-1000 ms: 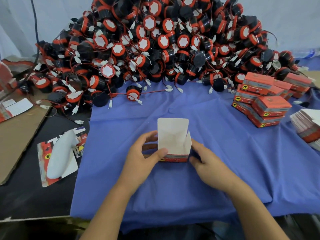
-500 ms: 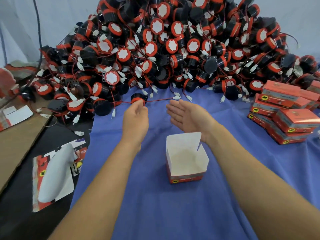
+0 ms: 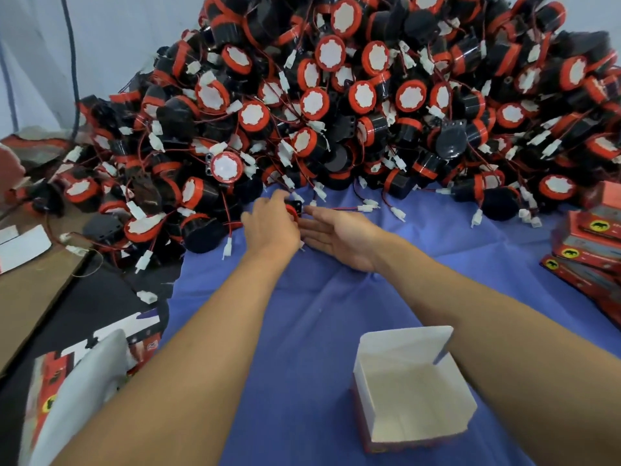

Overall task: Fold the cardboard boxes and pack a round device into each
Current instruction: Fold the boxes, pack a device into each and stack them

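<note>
Head-camera view down over a desk covered by a blue cloth (image 3: 319, 314). A large heap of devices (image 3: 369, 95), black with red rims and white faces, fills the upper half of the frame. Red wires and white plugs are tangled through it.

At the centre of the frame, at the foot of the heap, the left hand (image 3: 272, 227) has its grip clenched on one round device (image 3: 293, 210). Its fingers curl over the device, so only a sliver of red rim and black bracket shows. The right hand (image 3: 339, 237) lies just beside it, palm up, grip released, fingers straight and holding nothing. A red wire (image 3: 349, 208), seemingly the device's own, trails rightward on the cloth to a white plug.

An open cardboard box (image 3: 413, 391), lid flap up and empty, stands at the lower right of the frame. It is well apart from both hands and just beside the right forearm. Finished red boxes (image 3: 591, 243) are stacked at the right edge.

Likely risks:
- The wire may be snagged among neighbouring leads, so lifting could drag other devices off the heap or strain the plug.
- The right forearm could knock the light, empty box over when it draws back.
- A wire left trailing over the rim could keep the lid from closing.
</note>
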The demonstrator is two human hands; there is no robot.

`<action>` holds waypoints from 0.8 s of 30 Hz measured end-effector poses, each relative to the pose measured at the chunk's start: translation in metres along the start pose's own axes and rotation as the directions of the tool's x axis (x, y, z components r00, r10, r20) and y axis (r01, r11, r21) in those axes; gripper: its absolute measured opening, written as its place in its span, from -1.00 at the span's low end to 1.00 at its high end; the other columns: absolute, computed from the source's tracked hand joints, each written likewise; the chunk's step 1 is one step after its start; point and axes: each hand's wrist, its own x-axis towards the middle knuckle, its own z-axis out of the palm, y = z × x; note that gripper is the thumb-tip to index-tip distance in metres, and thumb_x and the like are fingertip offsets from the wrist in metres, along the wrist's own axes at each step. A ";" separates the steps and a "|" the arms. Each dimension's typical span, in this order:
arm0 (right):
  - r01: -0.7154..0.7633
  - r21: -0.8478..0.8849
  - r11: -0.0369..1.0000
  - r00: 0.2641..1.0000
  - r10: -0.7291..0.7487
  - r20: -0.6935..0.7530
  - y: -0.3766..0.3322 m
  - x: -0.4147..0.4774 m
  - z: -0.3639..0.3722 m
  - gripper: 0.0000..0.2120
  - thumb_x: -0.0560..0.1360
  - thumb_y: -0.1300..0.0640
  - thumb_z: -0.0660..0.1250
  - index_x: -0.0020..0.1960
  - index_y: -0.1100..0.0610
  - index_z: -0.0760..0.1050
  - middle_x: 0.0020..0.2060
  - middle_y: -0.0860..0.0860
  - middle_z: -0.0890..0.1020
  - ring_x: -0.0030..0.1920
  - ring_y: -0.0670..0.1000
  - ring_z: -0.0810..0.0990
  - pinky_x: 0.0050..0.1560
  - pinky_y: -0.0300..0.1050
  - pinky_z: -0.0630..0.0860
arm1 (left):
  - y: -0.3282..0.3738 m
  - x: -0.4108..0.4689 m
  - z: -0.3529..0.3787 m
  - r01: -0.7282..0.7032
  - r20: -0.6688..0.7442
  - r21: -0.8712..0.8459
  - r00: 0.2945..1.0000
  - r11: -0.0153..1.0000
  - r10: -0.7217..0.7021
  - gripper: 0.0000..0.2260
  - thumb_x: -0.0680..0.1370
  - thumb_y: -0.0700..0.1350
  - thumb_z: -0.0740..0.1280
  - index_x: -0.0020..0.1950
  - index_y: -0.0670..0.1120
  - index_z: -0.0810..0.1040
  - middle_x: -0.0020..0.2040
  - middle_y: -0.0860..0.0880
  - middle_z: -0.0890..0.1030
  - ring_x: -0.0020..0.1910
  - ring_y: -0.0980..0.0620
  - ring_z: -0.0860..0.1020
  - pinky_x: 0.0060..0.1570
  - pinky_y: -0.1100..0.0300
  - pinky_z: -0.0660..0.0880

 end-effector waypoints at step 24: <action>0.425 -0.322 0.846 0.845 -0.498 -0.195 -0.006 -0.290 -0.011 -0.71 0.61 0.34 0.26 0.16 0.09 0.70 0.04 0.12 0.75 0.16 0.11 0.70 0.30 0.00 0.58 | 0.079 -0.227 -0.100 -0.467 -0.130 -0.445 0.878 0.764 0.461 -0.58 0.44 0.08 0.58 0.25 0.18 0.56 0.11 0.18 0.57 0.04 0.20 0.53 -0.04 0.42 0.41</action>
